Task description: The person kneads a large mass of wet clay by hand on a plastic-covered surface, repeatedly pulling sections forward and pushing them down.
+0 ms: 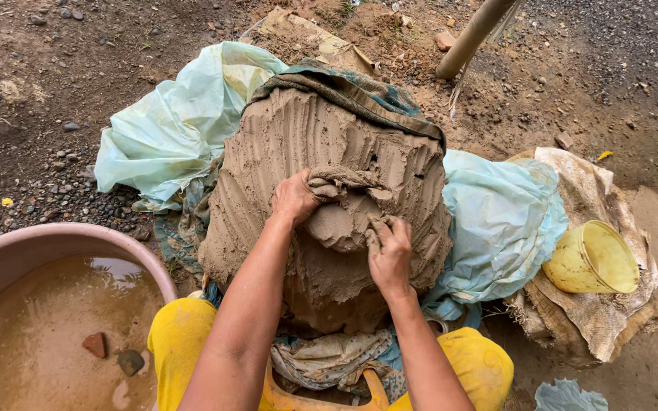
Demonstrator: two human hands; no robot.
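Note:
A big mound of wet grey-brown clay (291, 144) with finger grooves stands on cloth and plastic in front of me. Both hands dig into its near side around a smooth lump of clay (338, 221) that is partly pulled free. My left hand (293, 199) grips the lump's upper left edge, fingers curled into the clay. My right hand (390, 251) clutches its lower right edge, fingers sunk in and smeared with clay. My knees in yellow trousers (180, 335) frame the mound's base.
A pink basin (62, 237) of muddy water with two stones lies at the lower left. Pale blue plastic sheets (169, 122) flank the mound. A yellow plastic tub (592, 257) lies tipped on sacking at the right. A bamboo pole (470, 34) leans at the top. Gravelly dirt surrounds everything.

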